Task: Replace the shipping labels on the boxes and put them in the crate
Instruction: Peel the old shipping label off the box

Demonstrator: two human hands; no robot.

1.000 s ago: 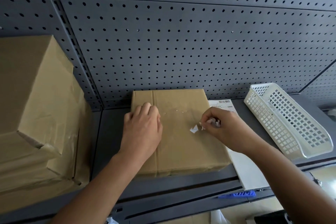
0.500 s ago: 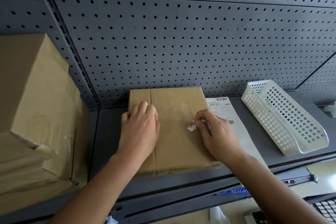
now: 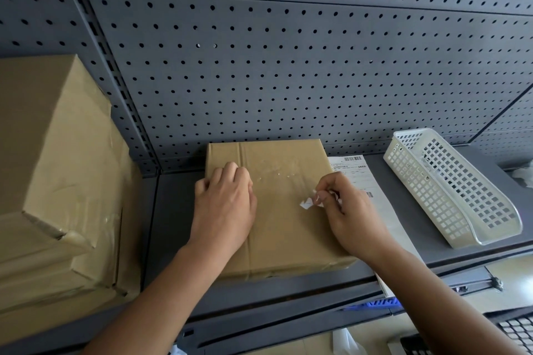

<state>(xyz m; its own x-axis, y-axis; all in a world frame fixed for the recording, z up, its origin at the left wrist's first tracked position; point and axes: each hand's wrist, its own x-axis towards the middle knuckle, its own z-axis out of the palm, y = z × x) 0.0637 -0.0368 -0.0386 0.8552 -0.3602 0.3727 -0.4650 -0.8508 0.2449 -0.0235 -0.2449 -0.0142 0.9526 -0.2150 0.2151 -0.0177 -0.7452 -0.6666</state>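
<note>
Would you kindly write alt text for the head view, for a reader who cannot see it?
On a grey shelf, the right hand pinches a white label scrap on a cardboard box, which the left hand holds down. A printed label sheet and a white basket lie to the right.

Your flat brown cardboard box (image 3: 282,228) bears a small white paper scrap (image 3: 305,204). Behind the box, the dark grey metal pegboard (image 3: 288,66) is dotted with black holes. Right of it: a white paper sheet (image 3: 354,170) with black barcodes, then a white plastic basket (image 3: 450,190), square-latticed. Left: brown stacked cartons (image 3: 57,167).
</note>
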